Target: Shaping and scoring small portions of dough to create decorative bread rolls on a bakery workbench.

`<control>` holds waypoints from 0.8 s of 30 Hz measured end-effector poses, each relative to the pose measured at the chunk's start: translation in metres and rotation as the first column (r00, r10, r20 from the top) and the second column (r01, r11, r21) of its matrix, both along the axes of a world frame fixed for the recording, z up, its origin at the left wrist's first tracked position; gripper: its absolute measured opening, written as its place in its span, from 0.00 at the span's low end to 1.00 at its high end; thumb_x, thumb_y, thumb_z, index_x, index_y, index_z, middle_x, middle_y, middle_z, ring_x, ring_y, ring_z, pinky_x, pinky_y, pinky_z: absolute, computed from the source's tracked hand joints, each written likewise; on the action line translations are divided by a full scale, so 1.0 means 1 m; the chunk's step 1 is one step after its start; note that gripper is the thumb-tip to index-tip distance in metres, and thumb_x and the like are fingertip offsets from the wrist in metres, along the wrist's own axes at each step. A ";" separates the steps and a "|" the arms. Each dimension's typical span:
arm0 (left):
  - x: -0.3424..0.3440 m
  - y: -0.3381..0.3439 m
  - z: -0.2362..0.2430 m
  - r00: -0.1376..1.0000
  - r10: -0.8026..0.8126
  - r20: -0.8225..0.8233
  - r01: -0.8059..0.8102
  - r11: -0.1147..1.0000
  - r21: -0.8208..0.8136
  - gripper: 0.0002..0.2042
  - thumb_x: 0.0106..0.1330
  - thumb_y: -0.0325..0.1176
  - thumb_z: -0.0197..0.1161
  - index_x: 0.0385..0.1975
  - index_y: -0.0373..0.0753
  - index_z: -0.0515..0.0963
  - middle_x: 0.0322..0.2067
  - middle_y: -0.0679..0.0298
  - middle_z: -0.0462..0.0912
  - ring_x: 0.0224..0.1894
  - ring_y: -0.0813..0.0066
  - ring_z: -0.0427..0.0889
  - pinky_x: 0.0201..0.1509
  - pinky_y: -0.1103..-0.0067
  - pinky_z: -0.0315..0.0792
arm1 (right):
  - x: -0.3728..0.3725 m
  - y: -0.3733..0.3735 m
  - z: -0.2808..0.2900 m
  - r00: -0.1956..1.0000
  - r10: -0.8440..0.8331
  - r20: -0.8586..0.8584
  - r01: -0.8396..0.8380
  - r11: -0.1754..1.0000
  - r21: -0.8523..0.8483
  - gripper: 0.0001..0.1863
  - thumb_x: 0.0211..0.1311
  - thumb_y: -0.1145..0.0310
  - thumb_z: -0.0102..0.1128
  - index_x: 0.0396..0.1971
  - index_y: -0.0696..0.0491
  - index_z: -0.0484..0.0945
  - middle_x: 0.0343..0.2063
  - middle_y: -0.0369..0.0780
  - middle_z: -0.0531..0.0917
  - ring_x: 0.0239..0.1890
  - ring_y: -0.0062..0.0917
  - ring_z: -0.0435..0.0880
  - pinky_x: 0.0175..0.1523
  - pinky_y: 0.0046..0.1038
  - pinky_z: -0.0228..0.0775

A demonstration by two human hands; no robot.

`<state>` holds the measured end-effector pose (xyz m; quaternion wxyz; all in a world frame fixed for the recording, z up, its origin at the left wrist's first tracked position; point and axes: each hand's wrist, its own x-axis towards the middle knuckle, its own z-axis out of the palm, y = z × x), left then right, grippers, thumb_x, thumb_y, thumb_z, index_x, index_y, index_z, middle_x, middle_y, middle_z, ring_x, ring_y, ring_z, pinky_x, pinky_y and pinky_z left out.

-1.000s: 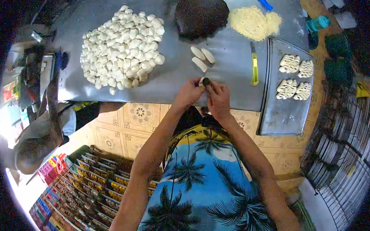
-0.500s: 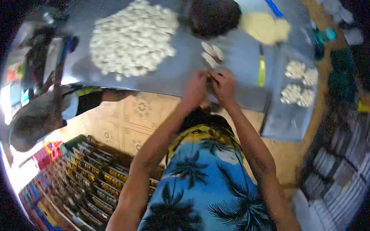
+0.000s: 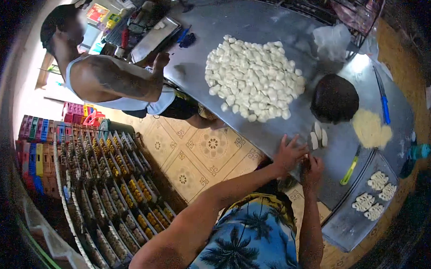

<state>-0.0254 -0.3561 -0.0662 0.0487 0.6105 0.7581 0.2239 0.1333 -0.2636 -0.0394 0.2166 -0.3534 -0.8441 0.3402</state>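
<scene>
My left hand (image 3: 290, 155) is over the near edge of the metal table, its fingers stretched and apart. Close against it, my right hand (image 3: 312, 169) has its fingers closed; whatever is between them is hidden. Just beyond my hands lie several pale, elongated dough pieces (image 3: 319, 135). Farther off is a dark brown, rounded mass (image 3: 335, 99), with a patch of pale yellow flour-like powder (image 3: 371, 128) to its right. A broad heap of small white dough pieces (image 3: 255, 76) covers the table's middle.
A yellow-green-handled knife (image 3: 349, 171) and a blue-handled knife (image 3: 385, 109) lie right. A tray (image 3: 340, 233) holds several shaped dough pieces (image 3: 376, 192). A co-worker (image 3: 108, 78) stands left at the table. A rack of filled trays (image 3: 114, 192) stands behind, beside stacked crates (image 3: 39, 147).
My view has swung left, bringing the co-worker and rack more fully into sight. My left fingers, earlier drawn together beside the right hand, are now spread.
</scene>
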 end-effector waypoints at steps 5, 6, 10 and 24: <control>0.002 -0.001 0.005 0.992 0.007 0.124 0.011 0.990 -0.142 0.20 0.72 0.50 0.62 0.62 0.56 0.81 0.69 0.73 0.77 0.79 0.49 0.57 0.78 0.36 0.44 | 0.002 0.005 -0.008 0.998 0.061 -0.016 -0.063 0.956 -0.286 0.15 0.66 0.72 0.64 0.51 0.57 0.84 0.39 0.48 0.82 0.41 0.45 0.82 0.47 0.46 0.74; 0.002 -0.001 0.007 0.994 0.064 0.085 -0.055 0.993 -0.107 0.20 0.73 0.51 0.60 0.62 0.56 0.81 0.68 0.72 0.78 0.79 0.49 0.58 0.77 0.36 0.44 | 0.002 0.004 -0.010 1.000 0.007 0.024 -0.003 0.988 -0.153 0.15 0.66 0.70 0.66 0.51 0.57 0.84 0.41 0.49 0.82 0.42 0.45 0.83 0.48 0.45 0.74; 0.000 0.003 0.014 0.998 0.054 0.043 -0.049 0.993 -0.108 0.22 0.75 0.54 0.56 0.64 0.55 0.80 0.70 0.71 0.75 0.79 0.48 0.56 0.77 0.35 0.42 | 0.002 0.003 -0.013 1.000 0.005 0.025 -0.009 0.987 0.163 0.13 0.71 0.65 0.65 0.47 0.58 0.83 0.38 0.44 0.77 0.35 0.35 0.78 0.38 0.37 0.69; -0.012 0.005 0.015 0.978 -0.193 0.072 0.206 0.905 -0.371 0.19 0.76 0.55 0.56 0.60 0.62 0.82 0.76 0.75 0.64 0.81 0.43 0.47 0.78 0.33 0.38 | 0.012 -0.003 -0.022 0.991 -0.065 -0.117 0.033 0.966 -0.255 0.14 0.70 0.69 0.58 0.48 0.61 0.83 0.43 0.51 0.81 0.42 0.44 0.82 0.49 0.43 0.74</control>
